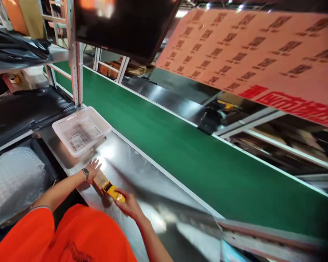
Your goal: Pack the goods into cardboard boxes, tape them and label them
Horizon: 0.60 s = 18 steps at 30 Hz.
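My left hand (93, 168), with a watch on its wrist, lies flat with its fingers spread on the shiny metal worktable (142, 174), touching the far end of a small brown cardboard box (100, 179). My right hand (129, 204) is closed around a yellow tape dispenser (113, 191) that rests against the box's near end. A white plastic basket (82, 130) with a labelled item inside stands just beyond my left hand.
A green conveyor belt (186, 145) runs diagonally along the table's far side. A large printed cardboard sheet (262, 54) hangs overhead at the right. Bubble wrap (13, 182) lies at the left. Metal shelving (73, 54) and black bags stand at the back left.
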Available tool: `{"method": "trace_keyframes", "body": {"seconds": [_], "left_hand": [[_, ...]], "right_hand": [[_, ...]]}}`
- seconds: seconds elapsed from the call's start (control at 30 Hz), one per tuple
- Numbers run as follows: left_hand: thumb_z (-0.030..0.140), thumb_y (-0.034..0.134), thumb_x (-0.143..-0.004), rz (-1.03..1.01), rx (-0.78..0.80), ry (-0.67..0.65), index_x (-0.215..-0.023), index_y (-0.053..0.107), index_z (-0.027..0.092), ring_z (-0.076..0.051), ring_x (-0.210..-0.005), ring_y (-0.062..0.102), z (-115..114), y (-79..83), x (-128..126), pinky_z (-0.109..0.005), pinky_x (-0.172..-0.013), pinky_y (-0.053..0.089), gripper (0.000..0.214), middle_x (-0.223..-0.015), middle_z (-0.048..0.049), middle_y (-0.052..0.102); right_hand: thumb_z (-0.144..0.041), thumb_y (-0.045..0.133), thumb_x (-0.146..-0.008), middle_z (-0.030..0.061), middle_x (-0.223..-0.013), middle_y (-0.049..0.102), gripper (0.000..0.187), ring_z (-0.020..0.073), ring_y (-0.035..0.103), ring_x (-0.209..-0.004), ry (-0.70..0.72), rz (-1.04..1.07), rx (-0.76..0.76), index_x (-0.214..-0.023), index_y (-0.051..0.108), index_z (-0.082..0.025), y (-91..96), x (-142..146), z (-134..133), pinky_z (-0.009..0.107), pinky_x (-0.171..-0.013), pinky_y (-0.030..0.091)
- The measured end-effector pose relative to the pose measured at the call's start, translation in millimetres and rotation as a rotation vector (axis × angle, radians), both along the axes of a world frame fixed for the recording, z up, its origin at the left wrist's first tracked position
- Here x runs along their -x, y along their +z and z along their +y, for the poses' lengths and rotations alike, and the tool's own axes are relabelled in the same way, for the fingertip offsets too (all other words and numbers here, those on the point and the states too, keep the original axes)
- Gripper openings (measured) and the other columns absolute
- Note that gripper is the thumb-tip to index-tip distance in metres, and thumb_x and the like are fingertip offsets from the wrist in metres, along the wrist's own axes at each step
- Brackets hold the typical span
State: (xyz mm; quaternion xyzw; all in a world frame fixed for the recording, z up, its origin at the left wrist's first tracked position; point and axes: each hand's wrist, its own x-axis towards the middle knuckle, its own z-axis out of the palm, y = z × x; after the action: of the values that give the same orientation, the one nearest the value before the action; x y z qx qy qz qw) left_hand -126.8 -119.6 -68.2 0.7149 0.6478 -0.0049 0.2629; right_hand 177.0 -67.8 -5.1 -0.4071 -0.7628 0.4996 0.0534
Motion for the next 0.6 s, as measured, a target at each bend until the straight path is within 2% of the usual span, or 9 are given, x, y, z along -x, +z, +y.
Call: {"method": "trace_keyframes", "body": {"seconds": [0.03, 0.1, 0.17, 0.23, 0.3, 0.43, 0.5, 0.6], "left_hand": [[0.029, 0.102, -0.057, 0.013, 0.01, -0.046, -0.177, 0.036, 0.004, -0.056, -0.177, 0.017, -2.5, -5.3, -11.5, -0.073, -0.142, 0.019, 0.139, -0.19, -0.0375, 0.018], [0.04, 0.102, -0.062, 0.027, -0.006, -0.135, -0.181, 0.029, 0.007, -0.055, -0.179, 0.008, -8.2, -14.1, -32.8, -0.073, -0.143, 0.01, 0.144, -0.193, -0.034, 0.009], [0.053, 0.099, -0.069, 0.034, -0.03, -0.17, -0.182, 0.033, 0.012, -0.057, -0.178, 0.011, -13.0, -22.0, -46.6, -0.075, -0.142, 0.008, 0.137, -0.193, -0.0304, 0.014], [0.061, 0.095, -0.077, 0.033, -0.054, -0.147, -0.181, 0.039, 0.018, -0.057, -0.177, 0.017, -15.9, -29.5, -51.6, -0.076, -0.141, 0.011, 0.125, -0.193, -0.0276, 0.02], [0.06, 0.093, -0.081, 0.041, -0.072, -0.138, -0.18, 0.041, 0.019, -0.055, -0.177, 0.021, -16.5, -36.2, -51.2, -0.076, -0.141, 0.013, 0.119, -0.192, -0.0274, 0.024], [0.051, 0.098, -0.079, 0.062, -0.091, -0.144, -0.18, 0.041, 0.016, -0.055, -0.176, 0.023, -14.4, -43.1, -49.8, -0.072, -0.141, 0.016, 0.121, -0.191, -0.0266, 0.029], [0.048, 0.099, -0.08, 0.072, -0.074, -0.146, -0.18, 0.042, 0.017, -0.053, -0.176, 0.024, -13.4, -41.8, -50.7, -0.071, -0.141, 0.016, 0.119, -0.191, -0.0257, 0.03], [0.046, 0.101, -0.079, 0.074, -0.028, -0.137, -0.179, 0.043, 0.019, -0.051, -0.177, 0.025, -12.3, -36.8, -51.5, -0.07, -0.143, 0.016, 0.119, -0.19, -0.027, 0.031]], "right_hand": [[-0.043, 0.076, -0.074, 0.0122, -0.107, 0.091, 0.053, 0.0335, 0.085, -0.09, 0.003, -0.006, 0.007, -0.119, 0.089, -0.018, -4.7, 0.5, -0.7, 0.044, -0.085, 0.07], [-0.041, 0.077, -0.075, 0.012, -0.111, 0.091, 0.051, 0.0333, 0.084, -0.095, 0.013, -0.016, -0.004, -0.12, 0.089, -0.019, -12.2, -1.5, -3.1, 0.044, -0.091, 0.068], [-0.042, 0.077, -0.076, 0.0112, -0.114, 0.091, 0.051, 0.0323, 0.084, -0.098, 0.011, -0.012, -0.011, -0.121, 0.088, -0.021, -16.9, -6.0, -6.6, 0.043, -0.093, 0.067], [-0.042, 0.076, -0.077, 0.0107, -0.117, 0.09, 0.053, 0.0307, 0.084, -0.097, 0.002, -0.011, 0.01, -0.125, 0.087, -0.021, -18.1, -13.0, -10.5, 0.041, -0.091, 0.067], [-0.041, 0.076, -0.077, 0.0104, -0.117, 0.09, 0.055, 0.0298, 0.084, -0.096, -0.013, -0.023, 0.03, -0.127, 0.086, -0.021, -15.2, -22.7, -14.1, 0.039, -0.089, 0.066], [-0.041, 0.076, -0.078, 0.0099, -0.109, 0.09, 0.053, 0.0304, 0.083, -0.093, -0.01, -0.111, 0.081, -0.126, 0.086, -0.019, -3.6, -37.8, -16.8, 0.038, -0.085, 0.066], [-0.039, 0.076, -0.078, 0.0092, -0.108, 0.089, 0.054, 0.0296, 0.082, -0.092, 0.002, -0.157, 0.098, -0.127, 0.086, -0.019, -1.0, -32.6, -14.9, 0.036, -0.082, 0.065], [-0.034, 0.078, -0.076, 0.0066, -0.102, 0.088, 0.054, 0.0258, 0.079, -0.086, -0.006, -0.235, 0.095, -0.127, 0.087, -0.018, -2.3, -10.1, -7.5, 0.032, -0.076, 0.06]]}}
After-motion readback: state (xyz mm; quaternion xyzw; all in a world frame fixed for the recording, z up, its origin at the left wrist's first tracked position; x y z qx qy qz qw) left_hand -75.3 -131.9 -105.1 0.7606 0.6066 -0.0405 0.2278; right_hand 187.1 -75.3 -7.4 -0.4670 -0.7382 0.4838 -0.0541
